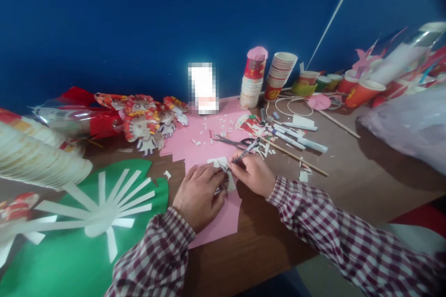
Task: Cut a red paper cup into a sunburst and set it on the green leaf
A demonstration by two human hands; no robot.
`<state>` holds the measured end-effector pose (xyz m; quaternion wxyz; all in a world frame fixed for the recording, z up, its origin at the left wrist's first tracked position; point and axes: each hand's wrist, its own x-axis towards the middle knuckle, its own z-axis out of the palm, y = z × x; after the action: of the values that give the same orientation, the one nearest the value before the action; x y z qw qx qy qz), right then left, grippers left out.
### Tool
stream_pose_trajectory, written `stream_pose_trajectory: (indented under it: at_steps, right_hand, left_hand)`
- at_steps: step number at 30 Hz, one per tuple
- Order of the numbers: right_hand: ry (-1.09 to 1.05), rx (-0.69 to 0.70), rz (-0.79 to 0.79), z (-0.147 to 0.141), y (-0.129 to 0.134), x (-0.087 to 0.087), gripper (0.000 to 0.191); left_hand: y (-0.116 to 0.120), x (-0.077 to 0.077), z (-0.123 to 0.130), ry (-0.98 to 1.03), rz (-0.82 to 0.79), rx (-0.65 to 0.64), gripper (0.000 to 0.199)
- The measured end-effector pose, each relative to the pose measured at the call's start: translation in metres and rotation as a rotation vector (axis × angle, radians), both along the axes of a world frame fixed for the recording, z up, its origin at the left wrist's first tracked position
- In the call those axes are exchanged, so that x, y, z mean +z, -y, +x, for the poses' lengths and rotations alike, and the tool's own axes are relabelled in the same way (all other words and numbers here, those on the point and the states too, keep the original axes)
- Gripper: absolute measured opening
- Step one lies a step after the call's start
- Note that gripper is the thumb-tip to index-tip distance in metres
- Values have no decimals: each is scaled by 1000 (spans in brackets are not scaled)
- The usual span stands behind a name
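My left hand [204, 195] bends its fingers over a small white paper piece [231, 184] and holds it down against a pink sheet [218, 227]. Dark drawn lines show on the paper, partly hidden under the fingers. A slim pen [249, 147] is pinched in my right hand [254, 171], its lower end at the paper's upper part. Black-handled scissors [240, 141] lie just beyond the hands on the pink sheet, among white paper scraps.
Cut-out paper figures [144, 123] stand at left behind a green sheet [139, 213] with white strips. Cup stacks [280, 74] rise at the back against a blue wall [139, 18]. Markers [289, 139] and a wooden stick [299, 158] lie right; a plastic bag [411, 120] sits farther right.
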<state>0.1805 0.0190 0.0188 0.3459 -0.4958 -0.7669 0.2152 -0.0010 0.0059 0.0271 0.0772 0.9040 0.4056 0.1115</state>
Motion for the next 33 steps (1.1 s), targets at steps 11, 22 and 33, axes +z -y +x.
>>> stream_pose_trajectory:
  at_steps: [11, 22, 33]
  right_hand:
    - [7, 5, -7, 0, 0, 0, 8]
    - [26, 18, -12, 1, 0, 0, 7]
    - [7, 23, -14, 1, 0, -2, 6]
  left_hand:
    - [-1, 0, -1, -4, -8, -4, 33]
    - [0, 1, -1, -2, -3, 0, 33]
    - [1, 0, 0, 9, -2, 3, 37]
